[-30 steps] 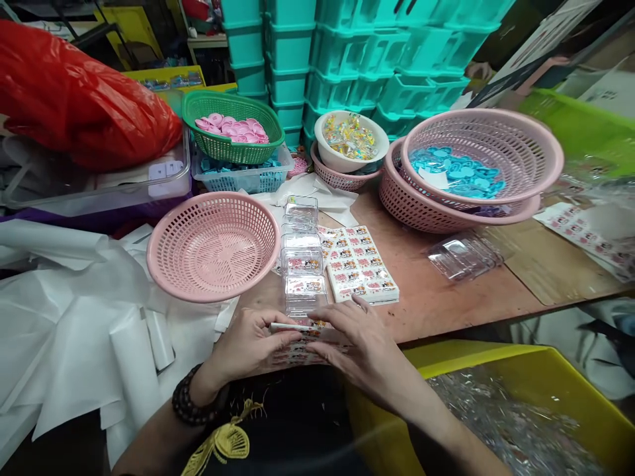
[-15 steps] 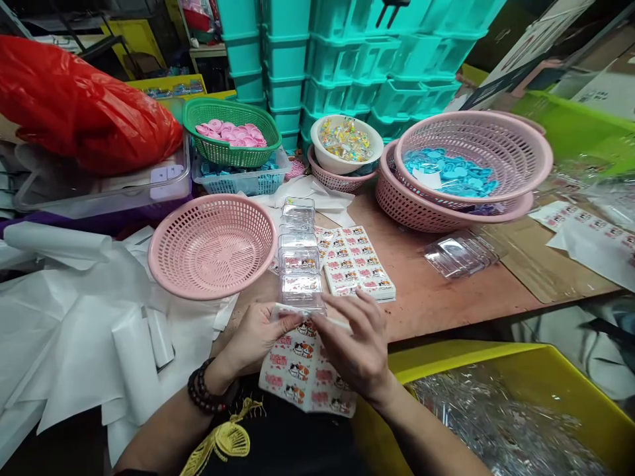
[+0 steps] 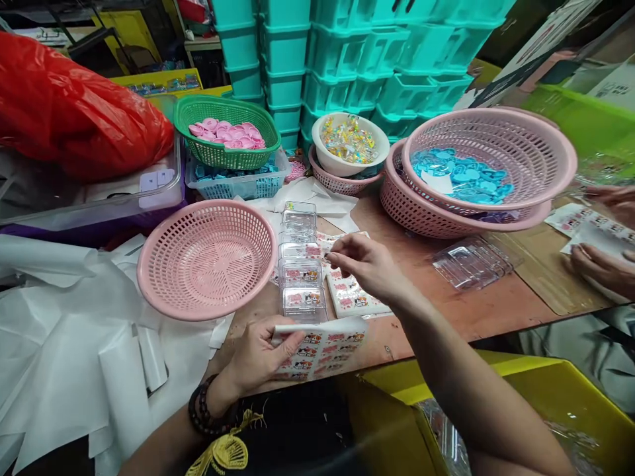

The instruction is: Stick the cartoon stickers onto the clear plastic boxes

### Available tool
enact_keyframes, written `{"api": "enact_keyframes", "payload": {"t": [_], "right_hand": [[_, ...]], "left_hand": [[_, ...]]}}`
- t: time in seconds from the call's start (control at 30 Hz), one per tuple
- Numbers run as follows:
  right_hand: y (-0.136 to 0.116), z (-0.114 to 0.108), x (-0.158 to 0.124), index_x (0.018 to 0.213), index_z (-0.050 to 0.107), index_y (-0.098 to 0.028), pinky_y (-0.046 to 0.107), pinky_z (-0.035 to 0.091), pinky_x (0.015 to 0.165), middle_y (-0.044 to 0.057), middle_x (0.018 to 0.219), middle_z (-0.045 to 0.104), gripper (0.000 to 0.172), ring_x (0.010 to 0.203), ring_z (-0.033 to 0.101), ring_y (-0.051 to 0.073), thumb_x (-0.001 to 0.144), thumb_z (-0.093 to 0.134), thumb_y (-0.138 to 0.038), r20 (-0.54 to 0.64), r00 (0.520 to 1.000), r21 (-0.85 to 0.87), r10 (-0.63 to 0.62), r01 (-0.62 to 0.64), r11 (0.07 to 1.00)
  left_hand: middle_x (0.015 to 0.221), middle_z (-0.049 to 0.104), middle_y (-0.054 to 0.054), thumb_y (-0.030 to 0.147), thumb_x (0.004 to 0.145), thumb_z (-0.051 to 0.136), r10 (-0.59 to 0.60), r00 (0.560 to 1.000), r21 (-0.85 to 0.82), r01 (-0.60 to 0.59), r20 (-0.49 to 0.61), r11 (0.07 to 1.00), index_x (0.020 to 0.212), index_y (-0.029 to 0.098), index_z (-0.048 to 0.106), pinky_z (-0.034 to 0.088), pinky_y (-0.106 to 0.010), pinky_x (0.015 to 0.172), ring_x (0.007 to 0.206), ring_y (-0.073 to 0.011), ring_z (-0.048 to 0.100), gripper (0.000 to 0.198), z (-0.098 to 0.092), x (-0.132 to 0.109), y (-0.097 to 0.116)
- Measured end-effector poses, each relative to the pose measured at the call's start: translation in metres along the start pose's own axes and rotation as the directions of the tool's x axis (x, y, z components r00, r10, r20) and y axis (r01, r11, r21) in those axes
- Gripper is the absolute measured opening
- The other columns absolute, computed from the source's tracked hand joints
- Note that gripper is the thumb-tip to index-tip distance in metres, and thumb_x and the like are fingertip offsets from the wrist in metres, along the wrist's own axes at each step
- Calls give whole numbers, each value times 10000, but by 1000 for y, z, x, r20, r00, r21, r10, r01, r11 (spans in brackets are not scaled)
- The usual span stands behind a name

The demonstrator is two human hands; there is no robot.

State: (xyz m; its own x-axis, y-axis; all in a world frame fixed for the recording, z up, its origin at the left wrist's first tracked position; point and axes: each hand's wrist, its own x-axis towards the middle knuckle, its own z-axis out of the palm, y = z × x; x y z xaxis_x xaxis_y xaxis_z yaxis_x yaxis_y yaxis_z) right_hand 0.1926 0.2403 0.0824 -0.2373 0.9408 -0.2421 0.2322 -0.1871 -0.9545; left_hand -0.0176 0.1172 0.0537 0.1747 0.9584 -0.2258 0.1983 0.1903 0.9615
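My left hand (image 3: 260, 354) is closed on the edge of a sticker sheet (image 3: 325, 347) printed with cat pictures, held at the table's near edge. My right hand (image 3: 364, 264) is pinched over the row of clear plastic boxes (image 3: 300, 264), its fingertips near a box in the middle of the row; a small sticker seems to be between thumb and finger. Under that hand lies a stack of sticker sheets (image 3: 354, 297). An empty pink basket (image 3: 206, 258) sits to the left of the boxes.
Pink baskets with blue pieces (image 3: 483, 175) stand at the right, a green basket of pink pieces (image 3: 225, 132) and a white bowl (image 3: 352, 142) behind. Clear trays (image 3: 471, 264) lie on the table. Another person's hands (image 3: 602, 264) work at far right. A yellow bin (image 3: 546, 410) is below.
My right hand left the sticker sheet and moved up and forward to the row of clear boxes. The left hand lowered the sheet to the table edge. Another person's hands came into view.
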Motion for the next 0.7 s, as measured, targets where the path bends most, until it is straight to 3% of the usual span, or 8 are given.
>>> {"api": "enact_keyframes", "payload": {"t": [0.1, 0.27, 0.43, 0.7], "right_hand": [[1, 2, 41, 729, 529, -182, 207, 356, 439, -53, 561, 533, 298, 464, 434, 65, 773, 769, -352, 208, 956, 20, 208, -217, 976], [0, 8, 73, 691, 532, -169, 191, 285, 371, -53, 525, 527, 205, 392, 389, 48, 849, 661, -173, 290, 892, -139, 346, -318, 938], [-2, 9, 82, 678, 540, -161, 182, 200, 337, -53, 514, 535, 226, 359, 344, 30, 847, 687, -186, 280, 869, -247, 407, -344, 906], [-5, 15, 82, 675, 521, -180, 185, 220, 341, -49, 497, 530, 233, 363, 344, 42, 878, 633, -166, 198, 857, -257, 476, -424, 869]], "left_hand": [[950, 794, -78, 301, 867, 666, -7, 1000, -2, 7, 27, 1000, 940, 162, 781, 582, -276, 788, 882, -200, 732, 195, 0, 1, -5], [874, 770, -74, 389, 902, 629, -95, 987, -88, 107, 132, 990, 903, 147, 765, 565, -269, 730, 812, -190, 710, 278, 1, 0, -20], [911, 783, -77, 405, 891, 647, -98, 980, -159, 126, 174, 979, 929, 158, 783, 560, -275, 759, 849, -202, 720, 285, 0, 3, -31], [895, 801, -77, 327, 873, 665, -46, 980, -237, 93, 195, 967, 906, 176, 793, 583, -280, 749, 822, -208, 747, 201, -1, 7, -34]]}}
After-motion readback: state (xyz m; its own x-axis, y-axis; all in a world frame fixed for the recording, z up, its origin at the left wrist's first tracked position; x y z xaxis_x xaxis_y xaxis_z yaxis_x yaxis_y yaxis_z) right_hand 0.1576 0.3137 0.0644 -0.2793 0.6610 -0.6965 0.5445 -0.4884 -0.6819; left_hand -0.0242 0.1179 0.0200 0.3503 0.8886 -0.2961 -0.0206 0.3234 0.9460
